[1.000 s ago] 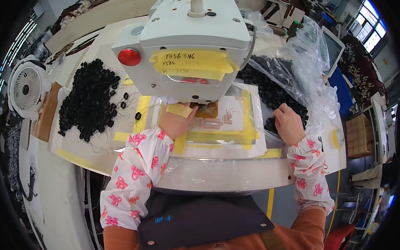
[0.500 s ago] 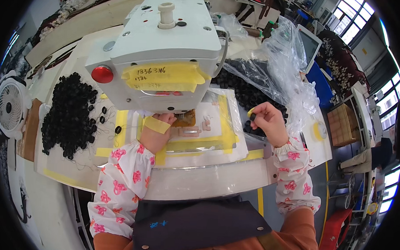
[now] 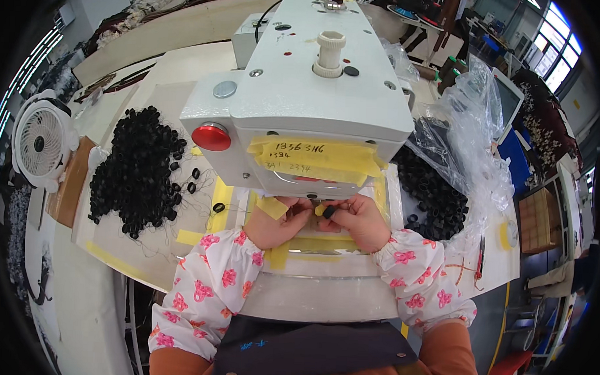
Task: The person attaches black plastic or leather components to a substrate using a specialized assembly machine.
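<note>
Under the head of a white sewing machine my two hands work close together. My right hand pinches a small black fabric ring between thumb and forefinger, with something yellow at the fingertip. Just left of it, my left hand has its fingers closed near the needle area; what they hold, if anything, is hidden. A piece of yellow tape lies across the back of that hand. Beneath both hands is a work plate with yellow tape along its edge.
A heap of black rings with loose threads lies left of the machine. More black rings spread on the right, beside clear plastic sheeting. A red button sits on the machine's side. A white fan stands far left.
My right hand has moved left and inward with the black ring, arriving beside my left hand under the machine head. The whole view has shifted, so the machine appears farther right and larger.
</note>
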The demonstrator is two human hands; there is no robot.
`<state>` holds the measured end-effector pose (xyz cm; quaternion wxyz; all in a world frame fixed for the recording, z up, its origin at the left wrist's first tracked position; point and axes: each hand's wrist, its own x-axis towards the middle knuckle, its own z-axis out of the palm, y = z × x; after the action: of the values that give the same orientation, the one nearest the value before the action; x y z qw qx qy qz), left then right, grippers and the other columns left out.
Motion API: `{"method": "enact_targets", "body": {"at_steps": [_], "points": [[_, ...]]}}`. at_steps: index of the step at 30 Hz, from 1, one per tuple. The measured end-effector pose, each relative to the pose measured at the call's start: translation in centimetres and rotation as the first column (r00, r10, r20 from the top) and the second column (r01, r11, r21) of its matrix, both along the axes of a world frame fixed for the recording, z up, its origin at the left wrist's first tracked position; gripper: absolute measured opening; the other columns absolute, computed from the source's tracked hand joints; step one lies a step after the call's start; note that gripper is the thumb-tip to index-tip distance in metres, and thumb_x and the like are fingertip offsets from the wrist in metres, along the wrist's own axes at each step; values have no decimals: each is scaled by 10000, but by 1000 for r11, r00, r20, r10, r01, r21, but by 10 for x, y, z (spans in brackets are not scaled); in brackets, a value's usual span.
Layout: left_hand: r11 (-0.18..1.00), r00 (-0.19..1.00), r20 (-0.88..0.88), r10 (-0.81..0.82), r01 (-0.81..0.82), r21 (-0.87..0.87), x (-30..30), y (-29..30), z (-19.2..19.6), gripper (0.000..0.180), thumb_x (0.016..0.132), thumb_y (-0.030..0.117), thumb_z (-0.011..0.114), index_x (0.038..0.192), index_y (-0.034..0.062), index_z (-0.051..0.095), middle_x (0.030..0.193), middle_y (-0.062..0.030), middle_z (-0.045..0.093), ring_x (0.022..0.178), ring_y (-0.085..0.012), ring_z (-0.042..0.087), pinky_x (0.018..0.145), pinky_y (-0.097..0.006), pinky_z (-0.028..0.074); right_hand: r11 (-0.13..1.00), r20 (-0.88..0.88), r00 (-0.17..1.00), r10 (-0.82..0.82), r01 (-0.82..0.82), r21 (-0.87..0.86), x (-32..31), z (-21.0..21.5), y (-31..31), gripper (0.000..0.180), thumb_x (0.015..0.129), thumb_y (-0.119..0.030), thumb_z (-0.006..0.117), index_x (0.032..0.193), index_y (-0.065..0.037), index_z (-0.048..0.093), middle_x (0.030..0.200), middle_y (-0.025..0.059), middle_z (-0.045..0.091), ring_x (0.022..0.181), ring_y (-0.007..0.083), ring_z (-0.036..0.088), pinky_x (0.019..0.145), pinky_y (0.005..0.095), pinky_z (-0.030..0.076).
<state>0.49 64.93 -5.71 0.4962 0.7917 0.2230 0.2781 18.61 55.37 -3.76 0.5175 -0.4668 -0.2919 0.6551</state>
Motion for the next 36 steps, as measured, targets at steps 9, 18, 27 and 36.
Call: {"method": "enact_targets", "body": {"at_steps": [9, 18, 27, 36], "points": [[984, 984, 62, -169, 171, -39, 7, 2, -5, 224, 787, 107, 670, 996, 81, 594, 965, -43, 606, 818, -164, 609, 652, -296, 491, 995, 178, 984, -22, 4, 101, -9, 4, 7, 330, 766, 76, 517, 1092, 77, 473, 1016, 130, 590, 845, 167, 619, 697, 255, 519], [844, 988, -139, 69, 16, 536, 7, -10, 5, 268, 724, 123, 701, 949, 49, 577, 884, -86, 609, 797, -253, 620, 664, -338, 507, 970, 553, 823, -129, -11, 243, -15, -27, 12, 349, 696, -60, 619, 996, 64, 492, 831, 137, 610, 705, 163, 611, 622, 292, 494], [992, 991, -136, 10, 7, 128, 4, -3, 13, 175, 795, 185, 669, 803, 19, 614, 704, -79, 590, 638, -158, 542, 590, -274, 425, 747, 731, 472, -493, -201, 633, -31, -10, -10, 182, 764, -16, 618, 925, -15, 533, 832, 89, 581, 638, 207, 612, 563, 309, 488], [996, 979, -192, -72, 60, -71, 6, 3, 16, 191, 789, 196, 678, 783, 18, 608, 719, -35, 601, 645, -109, 518, 603, -260, 424, 725, 773, 277, -570, -273, 633, -28, -17, -10, 143, 759, -67, 636, 869, -77, 546, 814, 89, 585, 617, 280, 590, 529, 378, 461]]}}
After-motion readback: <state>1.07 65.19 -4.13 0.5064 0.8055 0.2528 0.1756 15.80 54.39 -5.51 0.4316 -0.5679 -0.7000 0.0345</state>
